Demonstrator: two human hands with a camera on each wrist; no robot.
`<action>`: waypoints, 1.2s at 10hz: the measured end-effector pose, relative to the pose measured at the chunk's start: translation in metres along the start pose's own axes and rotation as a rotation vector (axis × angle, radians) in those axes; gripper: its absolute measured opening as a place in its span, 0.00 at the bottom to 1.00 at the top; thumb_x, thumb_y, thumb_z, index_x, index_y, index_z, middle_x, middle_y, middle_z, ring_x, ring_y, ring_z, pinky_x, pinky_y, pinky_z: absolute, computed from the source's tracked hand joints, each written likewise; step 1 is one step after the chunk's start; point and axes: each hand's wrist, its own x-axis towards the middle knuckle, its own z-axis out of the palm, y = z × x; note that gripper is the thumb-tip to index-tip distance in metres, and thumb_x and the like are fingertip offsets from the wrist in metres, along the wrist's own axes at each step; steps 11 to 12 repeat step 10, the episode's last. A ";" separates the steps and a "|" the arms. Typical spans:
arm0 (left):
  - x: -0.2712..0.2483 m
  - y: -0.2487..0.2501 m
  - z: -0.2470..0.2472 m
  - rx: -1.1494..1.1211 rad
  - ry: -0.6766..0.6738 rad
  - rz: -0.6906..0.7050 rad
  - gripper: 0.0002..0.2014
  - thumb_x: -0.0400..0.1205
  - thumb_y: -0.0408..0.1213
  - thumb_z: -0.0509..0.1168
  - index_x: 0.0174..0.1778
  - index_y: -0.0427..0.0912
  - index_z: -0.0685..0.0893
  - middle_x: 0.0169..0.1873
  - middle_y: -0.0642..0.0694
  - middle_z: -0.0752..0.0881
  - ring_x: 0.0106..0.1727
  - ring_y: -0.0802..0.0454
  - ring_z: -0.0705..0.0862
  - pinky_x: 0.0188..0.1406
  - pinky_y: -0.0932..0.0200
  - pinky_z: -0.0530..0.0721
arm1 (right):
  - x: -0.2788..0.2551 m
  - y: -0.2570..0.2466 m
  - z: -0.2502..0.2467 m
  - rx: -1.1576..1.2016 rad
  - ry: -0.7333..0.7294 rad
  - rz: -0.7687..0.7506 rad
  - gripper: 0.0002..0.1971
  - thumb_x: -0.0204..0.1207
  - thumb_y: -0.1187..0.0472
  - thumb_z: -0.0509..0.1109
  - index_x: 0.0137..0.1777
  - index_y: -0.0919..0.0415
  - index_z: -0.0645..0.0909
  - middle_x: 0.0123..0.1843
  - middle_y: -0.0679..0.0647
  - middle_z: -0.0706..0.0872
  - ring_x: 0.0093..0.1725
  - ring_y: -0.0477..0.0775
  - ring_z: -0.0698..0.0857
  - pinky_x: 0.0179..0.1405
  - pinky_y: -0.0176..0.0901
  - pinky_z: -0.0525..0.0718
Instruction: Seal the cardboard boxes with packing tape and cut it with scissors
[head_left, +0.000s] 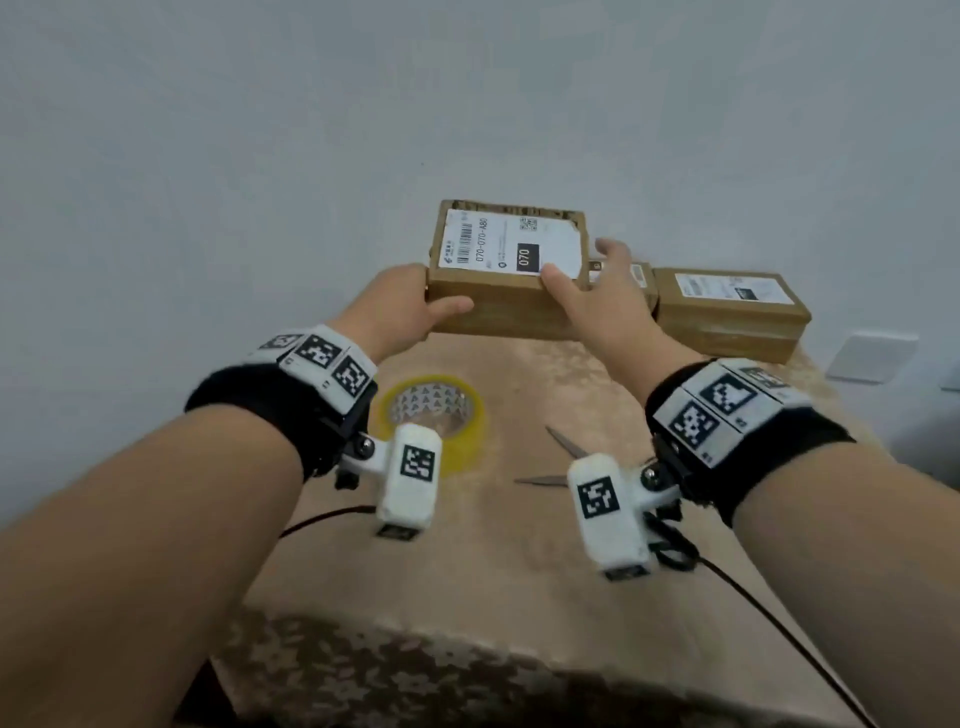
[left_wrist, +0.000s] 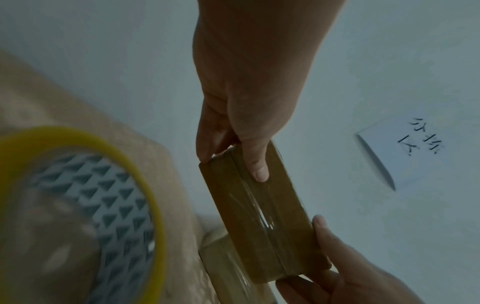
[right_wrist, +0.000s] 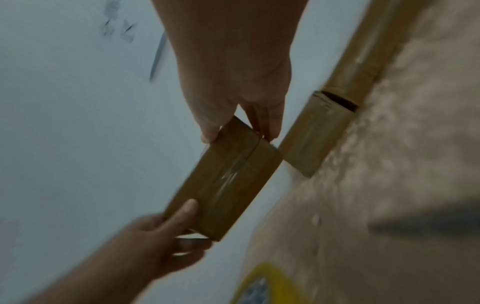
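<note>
Both hands hold one cardboard box (head_left: 506, 270) off the counter (head_left: 519, 545): left hand (head_left: 410, 301) grip on its left end, right hand (head_left: 592, 296) on its right. Head view only: shipping label on top, open scissors (head_left: 558, 460). Left wrist view: clear tape along box side, tape roll (left_wrist: 78, 205) on counter. Right wrist view: more boxes (right_wrist: 317, 139) behind.

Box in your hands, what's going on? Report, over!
Left hand and right hand grip labelled box, lifted. Tape roll and scissors untouched on table. Nothing blocking.
</note>
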 end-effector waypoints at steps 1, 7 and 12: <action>0.040 -0.024 -0.008 0.123 0.011 -0.044 0.20 0.82 0.50 0.64 0.50 0.33 0.82 0.40 0.37 0.88 0.40 0.42 0.86 0.49 0.48 0.85 | 0.033 0.002 0.017 -0.102 -0.138 -0.063 0.34 0.79 0.47 0.69 0.81 0.52 0.58 0.65 0.48 0.74 0.61 0.53 0.79 0.61 0.53 0.83; 0.140 -0.080 0.031 0.373 -0.067 -0.199 0.17 0.84 0.41 0.62 0.55 0.27 0.80 0.52 0.31 0.85 0.56 0.36 0.84 0.54 0.51 0.78 | 0.136 0.041 0.083 -1.117 -0.232 -0.199 0.22 0.82 0.59 0.57 0.75 0.45 0.63 0.68 0.59 0.76 0.71 0.65 0.66 0.70 0.64 0.59; 0.117 -0.060 0.010 0.338 0.006 -0.177 0.16 0.84 0.45 0.61 0.48 0.32 0.80 0.45 0.36 0.86 0.47 0.41 0.85 0.49 0.51 0.81 | 0.111 0.031 0.059 -1.012 -0.225 -0.196 0.30 0.80 0.48 0.64 0.80 0.53 0.61 0.76 0.63 0.67 0.75 0.68 0.63 0.72 0.63 0.63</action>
